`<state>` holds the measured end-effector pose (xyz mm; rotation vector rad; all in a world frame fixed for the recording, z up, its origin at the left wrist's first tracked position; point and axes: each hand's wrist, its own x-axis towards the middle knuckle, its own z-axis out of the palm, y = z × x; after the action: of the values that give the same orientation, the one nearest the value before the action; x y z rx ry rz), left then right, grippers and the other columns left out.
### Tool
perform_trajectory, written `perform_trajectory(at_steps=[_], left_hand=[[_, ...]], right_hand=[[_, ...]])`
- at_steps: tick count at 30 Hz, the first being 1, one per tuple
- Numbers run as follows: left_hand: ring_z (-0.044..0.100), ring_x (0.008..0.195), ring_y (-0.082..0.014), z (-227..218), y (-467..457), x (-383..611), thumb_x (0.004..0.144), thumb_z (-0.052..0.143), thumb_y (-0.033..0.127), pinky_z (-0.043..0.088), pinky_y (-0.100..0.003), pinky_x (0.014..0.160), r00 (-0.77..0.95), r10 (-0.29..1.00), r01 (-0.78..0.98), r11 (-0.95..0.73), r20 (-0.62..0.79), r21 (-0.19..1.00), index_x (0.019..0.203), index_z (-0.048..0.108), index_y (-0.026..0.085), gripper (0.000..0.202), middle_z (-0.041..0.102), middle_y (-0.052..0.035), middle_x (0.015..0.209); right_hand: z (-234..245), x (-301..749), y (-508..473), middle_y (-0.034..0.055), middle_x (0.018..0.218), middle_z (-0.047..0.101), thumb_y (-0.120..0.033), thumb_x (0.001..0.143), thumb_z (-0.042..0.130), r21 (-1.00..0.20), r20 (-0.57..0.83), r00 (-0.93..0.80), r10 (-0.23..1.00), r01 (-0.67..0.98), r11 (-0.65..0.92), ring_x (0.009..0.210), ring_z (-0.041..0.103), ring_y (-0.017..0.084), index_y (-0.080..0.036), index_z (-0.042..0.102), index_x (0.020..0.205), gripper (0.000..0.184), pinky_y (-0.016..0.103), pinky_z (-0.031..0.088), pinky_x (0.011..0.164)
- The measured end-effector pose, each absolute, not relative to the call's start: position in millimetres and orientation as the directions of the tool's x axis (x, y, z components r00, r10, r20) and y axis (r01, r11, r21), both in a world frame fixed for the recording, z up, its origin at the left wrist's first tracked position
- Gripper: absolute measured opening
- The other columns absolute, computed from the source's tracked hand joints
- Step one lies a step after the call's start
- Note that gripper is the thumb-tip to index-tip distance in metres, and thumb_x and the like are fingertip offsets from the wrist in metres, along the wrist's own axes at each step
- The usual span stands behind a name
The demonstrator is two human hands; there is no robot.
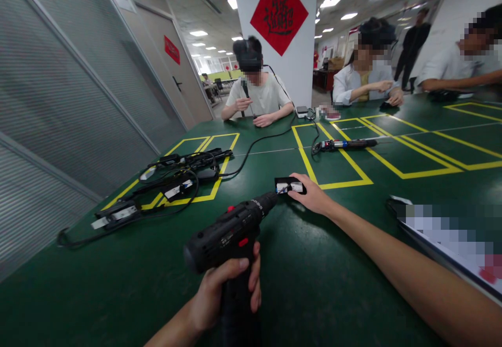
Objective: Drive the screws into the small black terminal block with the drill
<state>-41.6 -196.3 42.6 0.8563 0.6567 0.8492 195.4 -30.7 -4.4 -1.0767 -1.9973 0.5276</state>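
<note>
My left hand is wrapped round the grip of a black cordless drill with red buttons. The drill points away from me, and its nose reaches a small black part with white labels on the green table. My right hand rests on the table with its fingers pinching that small part and holding it in place. My right forearm stretches in from the lower right.
Several black power adapters with cables lie at the left inside yellow floor-tape boxes. A black electric screwdriver lies beyond my right hand. A flat dark object lies at the right. Three people sit along the far edge; another stands behind.
</note>
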Motion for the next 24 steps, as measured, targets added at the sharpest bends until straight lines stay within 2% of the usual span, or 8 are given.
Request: perform_trajectory(at_steps=[24], left_hand=[[0.057, 0.048, -0.0163, 44.5, -199.0, -39.2, 0.082, 0.037, 0.026, 0.043, -0.032, 0.054, 0.482, 0.859, -0.378, 0.381, -0.172, 0.844, 0.101, 0.044, 0.013, 0.024, 0.049, 0.0000, 0.061]], right_hand=[[-3.9, 194.6, -30.7, 0.0079, 0.118, 0.054, -0.030, 0.086, 0.055, -0.671, 0.432, -0.328, 0.840, 0.505, 0.543, 0.101, 0.056, 0.022, -0.017, 0.049, 0.119, 0.036, 0.045, 0.046, 0.086]])
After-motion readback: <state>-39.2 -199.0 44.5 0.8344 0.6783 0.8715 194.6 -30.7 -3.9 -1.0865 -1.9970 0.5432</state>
